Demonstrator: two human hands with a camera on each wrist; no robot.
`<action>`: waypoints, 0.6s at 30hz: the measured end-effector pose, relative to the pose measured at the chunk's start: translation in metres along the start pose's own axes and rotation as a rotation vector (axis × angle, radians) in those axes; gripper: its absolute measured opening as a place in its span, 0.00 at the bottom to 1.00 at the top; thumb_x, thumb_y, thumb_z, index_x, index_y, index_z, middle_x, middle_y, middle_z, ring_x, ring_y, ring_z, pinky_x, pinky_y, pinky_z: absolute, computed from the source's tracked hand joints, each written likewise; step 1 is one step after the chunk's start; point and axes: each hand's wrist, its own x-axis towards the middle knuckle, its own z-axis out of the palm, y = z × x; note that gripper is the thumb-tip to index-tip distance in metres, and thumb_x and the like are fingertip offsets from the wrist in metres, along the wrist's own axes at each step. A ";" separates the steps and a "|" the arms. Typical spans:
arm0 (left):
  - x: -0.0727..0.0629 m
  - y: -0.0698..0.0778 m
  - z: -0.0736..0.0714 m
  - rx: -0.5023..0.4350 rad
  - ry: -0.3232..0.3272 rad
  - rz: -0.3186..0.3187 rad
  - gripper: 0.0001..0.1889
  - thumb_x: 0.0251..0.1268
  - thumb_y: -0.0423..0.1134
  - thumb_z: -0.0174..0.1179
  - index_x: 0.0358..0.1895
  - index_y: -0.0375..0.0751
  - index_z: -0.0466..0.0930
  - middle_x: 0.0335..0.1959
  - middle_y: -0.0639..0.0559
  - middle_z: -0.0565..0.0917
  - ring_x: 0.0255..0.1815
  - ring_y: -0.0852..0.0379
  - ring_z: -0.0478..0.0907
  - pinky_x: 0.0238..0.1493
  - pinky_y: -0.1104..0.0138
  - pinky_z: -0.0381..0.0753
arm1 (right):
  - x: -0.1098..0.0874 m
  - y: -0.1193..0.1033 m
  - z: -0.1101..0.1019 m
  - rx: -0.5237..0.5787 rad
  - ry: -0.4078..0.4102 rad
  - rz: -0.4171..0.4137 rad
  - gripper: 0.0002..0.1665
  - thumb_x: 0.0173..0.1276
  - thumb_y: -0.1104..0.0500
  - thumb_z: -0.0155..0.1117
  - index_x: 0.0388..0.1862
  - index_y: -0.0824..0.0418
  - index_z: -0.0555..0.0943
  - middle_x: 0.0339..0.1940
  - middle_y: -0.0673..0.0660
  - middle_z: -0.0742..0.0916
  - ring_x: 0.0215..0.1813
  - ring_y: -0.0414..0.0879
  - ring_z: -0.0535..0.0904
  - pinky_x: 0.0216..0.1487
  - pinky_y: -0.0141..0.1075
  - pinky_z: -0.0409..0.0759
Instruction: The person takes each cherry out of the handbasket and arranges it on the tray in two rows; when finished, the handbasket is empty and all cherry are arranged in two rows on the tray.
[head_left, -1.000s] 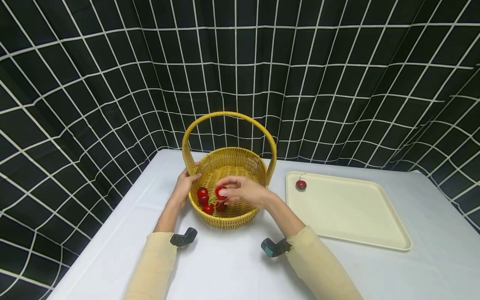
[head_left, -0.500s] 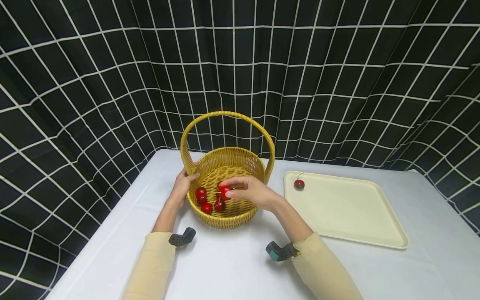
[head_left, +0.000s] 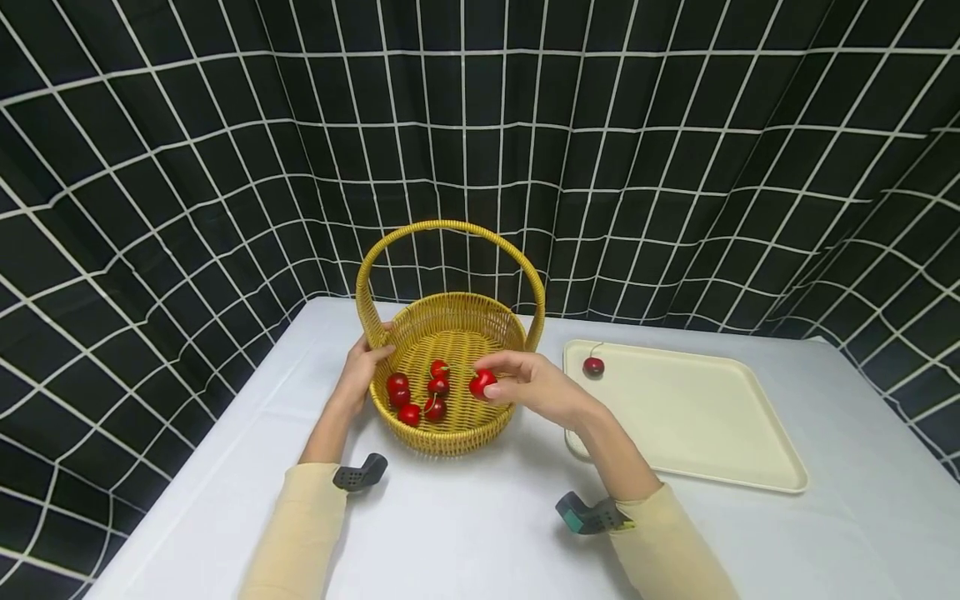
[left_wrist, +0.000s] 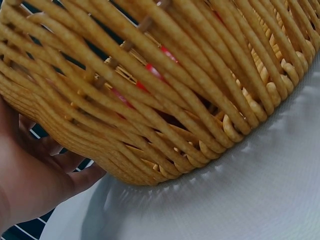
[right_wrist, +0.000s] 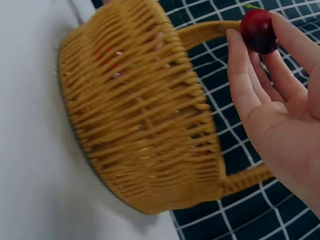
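A yellow wicker basket (head_left: 447, 443) with a tall arched handle stands on the table in the head view. Inside, several red cherries (head_left: 438, 386) lie toward its left and front. My left hand (head_left: 355, 375) grips the left side of the rim, thumb over the edge; the left wrist view shows its fingers (left_wrist: 82, 177) against the outer wall. Above the basket's right part, my right hand (head_left: 543, 390) pinches a cherry (head_left: 482, 384) between thumb and fingertips. The right wrist view shows this dark red cherry (right_wrist: 257, 32) with a bit of green stem, level with the rim.
To the basket's right lies a cream tray (head_left: 690, 417), bearing one dark cherry (head_left: 593, 367) with a stem near its back left corner. A white cloth (head_left: 450, 533) covers the table. Behind hangs a black curtain (head_left: 480, 150) with white grid lines.
My right hand has lifted the cherry away from the others and carried it rightward toward the basket's right rim. My left hand keeps its grip on the basket.
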 end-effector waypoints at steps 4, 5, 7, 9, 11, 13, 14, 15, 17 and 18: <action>0.001 -0.001 -0.001 -0.009 0.004 -0.003 0.25 0.70 0.32 0.47 0.70 0.40 0.60 0.70 0.41 0.62 0.69 0.46 0.58 0.69 0.55 0.54 | -0.010 -0.007 -0.008 0.028 0.038 -0.029 0.26 0.64 0.59 0.65 0.60 0.66 0.74 0.49 0.61 0.82 0.51 0.53 0.79 0.55 0.46 0.75; 0.001 -0.001 -0.001 -0.009 0.003 -0.003 0.25 0.70 0.32 0.47 0.70 0.40 0.60 0.70 0.41 0.62 0.69 0.46 0.58 0.69 0.55 0.54 | -0.012 -0.008 -0.011 0.033 0.049 -0.041 0.26 0.64 0.59 0.65 0.59 0.66 0.74 0.48 0.61 0.82 0.50 0.53 0.79 0.55 0.45 0.75; 0.002 -0.002 -0.001 -0.007 -0.001 0.002 0.25 0.70 0.32 0.47 0.70 0.39 0.59 0.70 0.41 0.61 0.69 0.46 0.58 0.69 0.55 0.54 | -0.016 -0.012 -0.016 0.047 0.065 -0.077 0.24 0.65 0.60 0.65 0.58 0.65 0.74 0.48 0.61 0.82 0.50 0.52 0.80 0.55 0.44 0.75; 0.001 -0.002 -0.001 -0.005 -0.003 0.011 0.26 0.70 0.32 0.47 0.70 0.39 0.59 0.70 0.40 0.61 0.69 0.46 0.58 0.69 0.54 0.54 | -0.021 -0.015 -0.022 0.065 0.082 -0.120 0.21 0.66 0.61 0.64 0.57 0.63 0.75 0.48 0.59 0.82 0.50 0.51 0.80 0.56 0.42 0.76; 0.001 -0.002 -0.001 -0.002 -0.007 0.019 0.26 0.70 0.32 0.47 0.70 0.39 0.59 0.70 0.40 0.61 0.69 0.46 0.57 0.69 0.54 0.53 | -0.026 -0.019 -0.029 0.110 0.096 -0.170 0.17 0.67 0.63 0.62 0.55 0.60 0.76 0.49 0.58 0.82 0.49 0.50 0.80 0.55 0.40 0.76; 0.001 -0.002 -0.001 -0.004 -0.008 0.022 0.26 0.70 0.32 0.47 0.70 0.40 0.59 0.70 0.41 0.61 0.69 0.46 0.58 0.69 0.55 0.53 | -0.030 -0.021 -0.037 0.180 0.107 -0.222 0.15 0.68 0.66 0.58 0.53 0.58 0.77 0.49 0.57 0.82 0.49 0.50 0.80 0.54 0.40 0.77; 0.001 -0.002 -0.001 -0.004 -0.009 0.022 0.26 0.70 0.32 0.47 0.70 0.40 0.59 0.69 0.41 0.61 0.69 0.46 0.58 0.69 0.55 0.53 | -0.032 -0.022 -0.040 0.217 0.119 -0.243 0.15 0.69 0.67 0.57 0.52 0.56 0.77 0.49 0.56 0.81 0.49 0.49 0.80 0.54 0.39 0.77; 0.001 -0.003 -0.001 -0.002 -0.009 0.020 0.26 0.70 0.32 0.47 0.70 0.40 0.59 0.69 0.41 0.61 0.69 0.46 0.57 0.69 0.55 0.52 | -0.034 -0.022 -0.044 0.252 0.135 -0.259 0.15 0.69 0.69 0.56 0.52 0.55 0.78 0.48 0.55 0.81 0.48 0.49 0.80 0.53 0.38 0.78; 0.002 -0.003 -0.001 0.000 -0.010 0.018 0.26 0.70 0.32 0.47 0.70 0.40 0.59 0.70 0.41 0.61 0.69 0.46 0.57 0.69 0.55 0.52 | -0.038 -0.023 -0.052 0.319 0.181 -0.273 0.16 0.70 0.69 0.56 0.51 0.54 0.78 0.47 0.55 0.81 0.47 0.48 0.80 0.50 0.35 0.78; 0.002 -0.003 -0.002 0.000 -0.007 0.016 0.25 0.70 0.33 0.47 0.70 0.40 0.60 0.70 0.41 0.61 0.69 0.46 0.57 0.69 0.55 0.52 | -0.039 -0.022 -0.055 0.347 0.211 -0.275 0.15 0.70 0.69 0.56 0.51 0.55 0.78 0.47 0.55 0.80 0.47 0.48 0.80 0.50 0.35 0.78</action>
